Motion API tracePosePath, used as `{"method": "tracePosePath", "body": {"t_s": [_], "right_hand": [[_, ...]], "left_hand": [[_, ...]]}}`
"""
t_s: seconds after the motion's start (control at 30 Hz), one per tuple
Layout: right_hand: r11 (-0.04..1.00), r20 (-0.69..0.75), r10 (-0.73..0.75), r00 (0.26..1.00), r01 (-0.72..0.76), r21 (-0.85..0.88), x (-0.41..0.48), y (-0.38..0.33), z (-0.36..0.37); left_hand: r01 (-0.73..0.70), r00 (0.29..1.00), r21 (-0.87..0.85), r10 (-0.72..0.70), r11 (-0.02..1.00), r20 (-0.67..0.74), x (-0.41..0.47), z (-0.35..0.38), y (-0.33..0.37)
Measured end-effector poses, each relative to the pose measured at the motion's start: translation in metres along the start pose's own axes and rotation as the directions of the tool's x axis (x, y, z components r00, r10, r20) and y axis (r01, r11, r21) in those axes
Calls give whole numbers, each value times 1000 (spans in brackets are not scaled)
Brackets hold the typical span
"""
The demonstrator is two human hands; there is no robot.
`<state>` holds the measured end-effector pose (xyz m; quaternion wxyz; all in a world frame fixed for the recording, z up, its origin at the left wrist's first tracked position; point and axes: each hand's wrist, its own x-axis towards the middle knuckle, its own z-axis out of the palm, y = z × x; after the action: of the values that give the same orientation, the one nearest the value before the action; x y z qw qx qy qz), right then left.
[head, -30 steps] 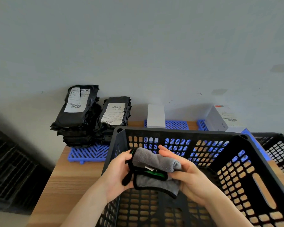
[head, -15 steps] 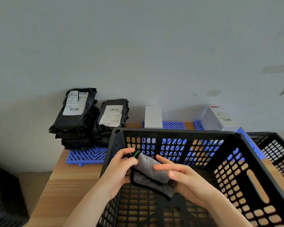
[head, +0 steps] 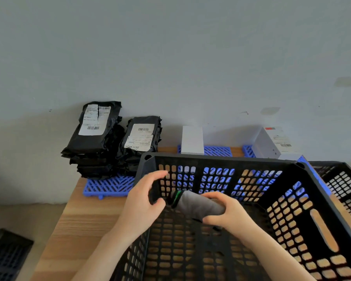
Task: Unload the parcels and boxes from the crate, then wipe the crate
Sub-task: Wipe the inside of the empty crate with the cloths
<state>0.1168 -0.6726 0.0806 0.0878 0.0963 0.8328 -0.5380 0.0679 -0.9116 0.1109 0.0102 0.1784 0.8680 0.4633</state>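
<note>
Two hands inside crate (head: 221, 159): right hand (head: 229, 211) fingers clenched round rolled grey cloth (head: 199, 205), left hand (head: 144, 201) pinching crate's near-left wall between thumb and fingers. Crate interior looks empty. Parcels (head: 101, 138) stacked far-left on blue mat (head: 107, 187), boxes (head: 192, 139) behind crate. Unloading seems done; wiping left.

Two stacks of black parcels (head: 93, 138) (head: 141, 141), two white boxes (head: 192, 139) (head: 272, 142), three blue grid mats (head: 107, 186) (head: 218, 151) (head: 247, 151), two black crates (head: 322, 209) (head: 344, 183), one grey cloth (head: 199, 205), two hands (head: 144, 203) (head: 229, 211).
</note>
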Motion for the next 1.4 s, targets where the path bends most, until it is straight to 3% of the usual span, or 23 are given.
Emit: {"method": "tracePosePath", "body": {"t_s": [0.1,0.2,0.27,0.33,0.4,0.53,0.6,0.77,0.9,0.97,1.1,1.23,1.4], "right_hand": [[952,-186,-53,981,-6,-306,15,22,1],[822,-237,-252,938,78,-564,34,57,24],[684,-29,-377,926,257,-683,44,80,50],[583,328,-249,911,412,-700,53,101,72],[527,521,-74,850,477,-703,57,115,86],[292,488,-267,831,552,-781,69,138,94],[250,507,-282,814,573,-780,73,148,94],[282,509,-223,831,555,-783,79,171,104],[423,453,-374,809,583,-694,76,181,127],[446,431,-441,787,610,-655,82,173,133],[504,225,-514,828,503,-701,129,137,142],[471,328,-411,851,506,-722,146,139,166],[505,236,-490,839,494,-708,141,131,181]], "left_hand": [[-84,983,335,134,938,-126,10,-13,-22],[-51,987,466,117,883,-112,21,-16,-42],[-7,997,467,39,884,-59,23,-13,-48],[59,998,414,-57,909,-19,24,-10,-52],[72,997,397,-72,915,-14,24,-9,-55],[53,999,396,-46,917,-27,24,-7,-55],[45,999,413,-39,910,-23,23,-6,-55],[4,1000,447,-9,895,8,25,-5,-56],[24,1000,428,-27,903,1,25,-5,-54],[28,1000,423,-31,906,1,25,-6,-53],[37,999,432,-42,901,2,27,-8,-51],[32,999,467,-43,884,13,28,-7,-51],[15,999,543,-35,840,28,30,-6,-54]]}}
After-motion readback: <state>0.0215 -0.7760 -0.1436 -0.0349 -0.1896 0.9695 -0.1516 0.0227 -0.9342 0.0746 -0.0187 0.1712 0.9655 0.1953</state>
